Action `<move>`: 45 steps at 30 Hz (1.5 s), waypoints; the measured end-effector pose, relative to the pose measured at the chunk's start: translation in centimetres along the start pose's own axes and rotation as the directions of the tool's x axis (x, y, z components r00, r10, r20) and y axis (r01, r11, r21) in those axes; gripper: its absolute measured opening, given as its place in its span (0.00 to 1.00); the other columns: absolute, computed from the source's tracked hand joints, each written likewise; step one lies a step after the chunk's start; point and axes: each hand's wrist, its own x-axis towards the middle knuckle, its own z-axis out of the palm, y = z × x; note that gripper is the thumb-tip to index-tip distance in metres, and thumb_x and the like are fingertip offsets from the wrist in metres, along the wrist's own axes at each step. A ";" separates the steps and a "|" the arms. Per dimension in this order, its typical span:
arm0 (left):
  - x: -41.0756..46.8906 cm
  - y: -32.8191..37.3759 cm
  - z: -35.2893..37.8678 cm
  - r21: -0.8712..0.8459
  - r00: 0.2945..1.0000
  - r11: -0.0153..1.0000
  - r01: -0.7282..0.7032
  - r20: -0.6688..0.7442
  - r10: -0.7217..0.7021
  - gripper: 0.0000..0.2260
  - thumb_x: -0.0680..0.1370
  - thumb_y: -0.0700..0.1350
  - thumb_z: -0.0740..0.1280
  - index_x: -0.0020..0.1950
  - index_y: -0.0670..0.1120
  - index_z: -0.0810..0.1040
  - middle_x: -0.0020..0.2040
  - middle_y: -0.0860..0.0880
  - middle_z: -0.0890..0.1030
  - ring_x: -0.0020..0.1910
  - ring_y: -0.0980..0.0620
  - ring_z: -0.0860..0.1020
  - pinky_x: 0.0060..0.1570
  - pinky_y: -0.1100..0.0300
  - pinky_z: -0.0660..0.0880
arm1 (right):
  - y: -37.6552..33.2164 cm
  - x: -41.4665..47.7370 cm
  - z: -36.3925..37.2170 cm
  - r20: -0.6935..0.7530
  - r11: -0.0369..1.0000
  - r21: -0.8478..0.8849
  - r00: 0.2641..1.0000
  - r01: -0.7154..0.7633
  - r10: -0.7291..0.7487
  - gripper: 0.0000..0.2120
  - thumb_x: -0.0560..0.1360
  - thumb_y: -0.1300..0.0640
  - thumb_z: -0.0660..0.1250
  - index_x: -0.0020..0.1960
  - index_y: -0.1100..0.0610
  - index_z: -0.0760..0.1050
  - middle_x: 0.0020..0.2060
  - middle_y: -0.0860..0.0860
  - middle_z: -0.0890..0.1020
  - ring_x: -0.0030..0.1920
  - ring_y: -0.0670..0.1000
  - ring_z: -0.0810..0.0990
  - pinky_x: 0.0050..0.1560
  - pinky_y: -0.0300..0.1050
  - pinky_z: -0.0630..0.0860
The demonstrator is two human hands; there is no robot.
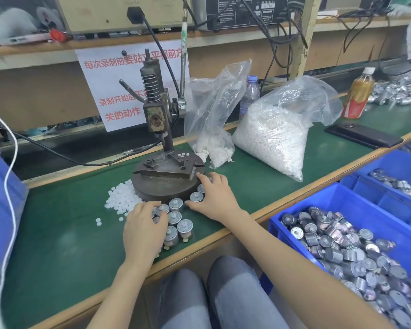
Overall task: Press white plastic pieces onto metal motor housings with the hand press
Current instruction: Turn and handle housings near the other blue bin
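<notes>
Roughly a dozen motor housings [179, 216] stand on end in a tight cluster just in front of the hand press [157, 119]. They are short silvery metal drums with flat round faces, and both my hands are down among them. My left hand [144, 227] lies palm down over the cluster's left part, fingers bent over the tops. Whether they pinch one I cannot tell, since the hand hides what is under it. My right hand [215, 198] rests at the press's front right with fingers spread and fairly straight, gripping nothing, the index fingertip at the rim of the press's base. The press is dark, worn steel: a thick round base, an upright column with a coil spring, a long lever standing up. It sits on a green mat [57, 233], smooth and matte, covering a wood-edged bench. Loose white plastic pieces [122, 198], small and rounded, lie heaped against the press's front left, with a few on its base plate. Right of the press slump two clear, crinkled bags: the big bag [273, 138] packed with white pieces, the small bag [211, 129] holding a low heap. Farther right, a blue plastic bin [337, 200] holds a jumble of housings. Behind the press, a paper sign [109, 74] with red characters hangs from a wooden shelf [33, 47].
</notes>
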 end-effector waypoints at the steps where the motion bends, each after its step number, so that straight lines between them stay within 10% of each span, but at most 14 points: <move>1: -0.1 0.0 0.0 -0.006 1.000 1.000 -0.006 -0.006 0.006 0.11 0.76 0.45 0.62 0.57 0.50 0.78 0.58 0.51 0.76 0.58 0.50 0.71 0.49 0.55 0.68 | 0.0 0.0 0.0 -0.016 1.000 -0.025 1.000 0.003 -0.004 0.41 0.68 0.36 0.67 0.73 0.53 0.59 0.66 0.58 0.65 0.66 0.58 0.60 0.67 0.48 0.59; 28: -0.5 0.3 -0.1 -0.038 0.999 0.999 0.029 -0.022 -0.030 0.09 0.76 0.43 0.61 0.54 0.51 0.78 0.57 0.52 0.77 0.59 0.50 0.70 0.51 0.54 0.68 | 0.7 0.2 -0.5 -0.025 0.962 -0.236 0.989 0.134 -0.144 0.27 0.67 0.33 0.63 0.48 0.57 0.67 0.48 0.50 0.74 0.56 0.56 0.66 0.42 0.48 0.72; 35: -0.5 0.3 -0.1 -0.049 0.999 0.998 0.026 -0.037 -0.028 0.09 0.76 0.43 0.61 0.53 0.50 0.79 0.57 0.53 0.77 0.58 0.51 0.71 0.49 0.55 0.68 | 1.3 0.3 -0.4 -0.026 0.966 -0.218 0.989 0.137 -0.146 0.22 0.68 0.41 0.65 0.51 0.57 0.69 0.51 0.49 0.74 0.57 0.57 0.66 0.40 0.44 0.68; 45: -0.5 0.2 0.1 -0.063 0.998 0.998 0.024 -0.052 -0.028 0.09 0.76 0.42 0.62 0.52 0.51 0.79 0.55 0.53 0.77 0.57 0.51 0.71 0.46 0.58 0.65 | 2.4 -0.1 -0.2 -0.099 0.950 -0.311 0.995 -0.013 -0.019 0.34 0.67 0.29 0.59 0.62 0.52 0.69 0.56 0.52 0.71 0.56 0.55 0.71 0.51 0.50 0.67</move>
